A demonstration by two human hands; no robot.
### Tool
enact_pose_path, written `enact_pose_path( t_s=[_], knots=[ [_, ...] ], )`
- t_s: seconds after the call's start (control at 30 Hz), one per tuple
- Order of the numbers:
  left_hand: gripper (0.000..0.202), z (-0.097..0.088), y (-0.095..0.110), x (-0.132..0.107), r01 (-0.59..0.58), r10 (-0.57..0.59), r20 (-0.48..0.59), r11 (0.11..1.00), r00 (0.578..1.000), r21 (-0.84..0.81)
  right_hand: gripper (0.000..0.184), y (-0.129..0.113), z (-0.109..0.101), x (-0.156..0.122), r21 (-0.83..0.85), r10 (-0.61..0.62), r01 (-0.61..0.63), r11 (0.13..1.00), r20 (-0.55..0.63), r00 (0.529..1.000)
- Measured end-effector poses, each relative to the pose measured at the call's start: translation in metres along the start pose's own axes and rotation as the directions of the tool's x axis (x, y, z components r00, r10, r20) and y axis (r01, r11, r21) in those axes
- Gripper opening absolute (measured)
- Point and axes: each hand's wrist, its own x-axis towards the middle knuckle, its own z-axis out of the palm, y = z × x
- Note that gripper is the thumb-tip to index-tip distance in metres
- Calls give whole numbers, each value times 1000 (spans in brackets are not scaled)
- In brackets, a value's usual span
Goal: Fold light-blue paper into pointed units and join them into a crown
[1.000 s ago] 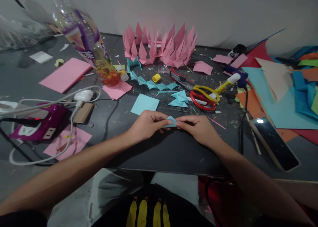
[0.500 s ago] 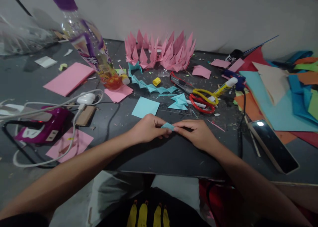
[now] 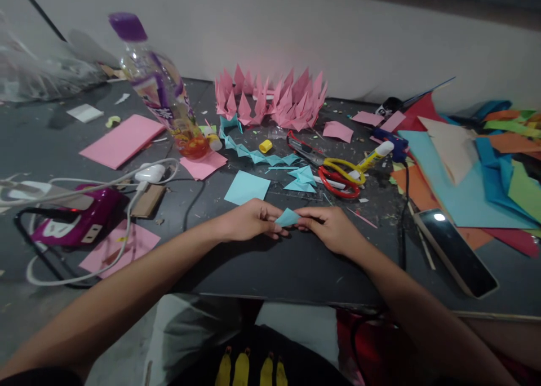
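Between my two hands is a small folded piece of light blue paper (image 3: 288,217), held just above the dark table. My left hand (image 3: 253,220) pinches its left side with thumb and fingers. On the opposite side, my right hand (image 3: 327,225) grips the edge between thumb and forefinger. Just beyond them lies a flat light blue paper square (image 3: 247,187). Folded light blue pieces (image 3: 301,179) rest to its right, and a zigzag chain of folded blue paper (image 3: 257,156) curves behind.
A ring of pink folded paper points (image 3: 270,101) stands by the wall. Scissors (image 3: 340,177), a glue stick (image 3: 375,156) and a phone (image 3: 459,253) lie to the right. On the left are a plastic bottle (image 3: 163,90), pink sheets (image 3: 120,141) and a purple power adapter (image 3: 82,214) with cables.
The folded blue paper has been tilted, so a larger face and a raised point now show. Both hands keep their pinch on it. The camera view has shifted slightly.
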Motion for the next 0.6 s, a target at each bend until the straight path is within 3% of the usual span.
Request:
enact_pose_path(
  t_s=[0.1, 0.2, 0.3, 0.4, 0.5, 0.6],
  knots=[
    [22, -3, 0, -1, -9, 9, 0, 1000, 1000, -3, 29, 4, -1, 1, 93, 20, -22, 995, 25, 999],
    [24, -4, 2, -2, -82, 84, -92, 996, 992, 28, 29, 6, -1, 1, 65, -6, 9, 998, -47, 999],
    [21, -3, 5, -3, -156, 189, -244, 977, 951, 147, 30, 6, 0, 0, -25, -74, 72, 997, -139, 988],
    [18, 0, 4, -3, -179, 267, -302, 940, 915, 289, 32, 6, 3, 1, -73, -127, 115, 991, -187, 974],
    [17, 4, -1, -3, -179, 354, -320, 866, 879, 467, 28, 7, 8, 3, -88, -126, 111, 990, -192, 973],
    [16, 6, -5, -4, -139, 448, -290, 709, 846, 691, 25, 9, 12, 5, -81, -82, 68, 994, -180, 980]
  ],
)
